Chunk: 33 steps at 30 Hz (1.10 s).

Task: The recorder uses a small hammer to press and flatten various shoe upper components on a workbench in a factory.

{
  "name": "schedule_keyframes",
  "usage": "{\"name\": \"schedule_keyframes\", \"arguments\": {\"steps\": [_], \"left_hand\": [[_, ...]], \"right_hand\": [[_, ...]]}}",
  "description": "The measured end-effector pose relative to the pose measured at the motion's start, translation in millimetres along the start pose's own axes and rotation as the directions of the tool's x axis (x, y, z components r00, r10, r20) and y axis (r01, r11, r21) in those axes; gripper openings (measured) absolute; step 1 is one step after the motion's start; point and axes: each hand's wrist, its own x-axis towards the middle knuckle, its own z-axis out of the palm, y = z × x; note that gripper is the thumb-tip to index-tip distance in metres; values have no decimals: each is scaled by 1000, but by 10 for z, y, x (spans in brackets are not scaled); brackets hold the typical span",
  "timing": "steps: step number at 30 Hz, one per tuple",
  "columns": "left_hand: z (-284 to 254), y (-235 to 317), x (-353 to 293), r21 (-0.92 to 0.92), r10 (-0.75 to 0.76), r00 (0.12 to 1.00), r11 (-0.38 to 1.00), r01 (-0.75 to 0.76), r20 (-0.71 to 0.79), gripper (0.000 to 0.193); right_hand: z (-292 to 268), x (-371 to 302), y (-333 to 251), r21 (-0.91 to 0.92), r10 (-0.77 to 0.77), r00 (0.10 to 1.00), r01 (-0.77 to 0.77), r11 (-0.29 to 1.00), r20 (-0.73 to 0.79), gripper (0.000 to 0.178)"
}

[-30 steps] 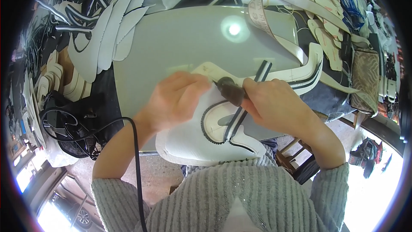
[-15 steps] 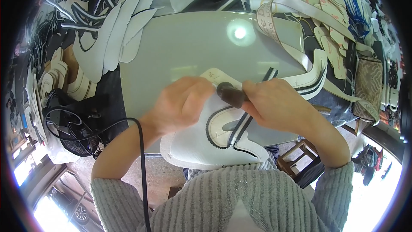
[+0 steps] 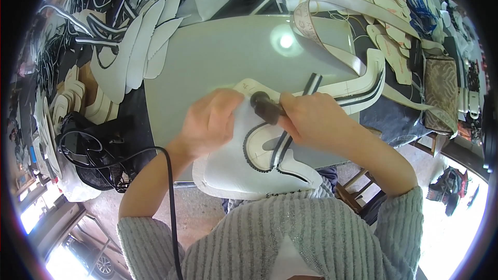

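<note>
While the right hand [image 3: 314, 119] has its fingers clamped on a dark tool [image 3: 265, 108] — probably a hammer — over the white panel [image 3: 223, 163], the left hand [image 3: 213, 122] is near the panel's far end, fingers curled, though blur hides whether they pinch anything. The panel overhangs the grey board's [image 3: 207, 46] near edge.

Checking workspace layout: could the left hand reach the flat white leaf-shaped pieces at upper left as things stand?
Probably yes: nothing visible blocks the way across the smooth grey board from the left hand to those white pieces.
</note>
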Motion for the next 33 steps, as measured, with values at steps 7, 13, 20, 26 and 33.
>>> {"name": "schedule_keyframes", "arguments": {"steps": [7,13,20,26,33], "left_hand": [[-31,58,-13,42,-36,998,998,38,-44,46],[-77,71,-56,18,-205,974,979,205,94,44],[-11,-26,-138,65,-216,975,974,219,-44,43],[-14,-12,-72,137,-129,991,982,132,-31,46],[-16,10,-39,139,-198,980,971,195,5,42]], "right_hand": [[28,118,-45,7,-76,989,78,997,-130,37],[-200,91,-223,48,-6,987,14,999,-159,37],[-152,-192,-133,58,109,991,-105,993,-82,38],[-53,-340,-90,-41,125,990,-128,991,-66,37],[-59,-290,-62,-8,106,988,-108,994,-111,34]]}}
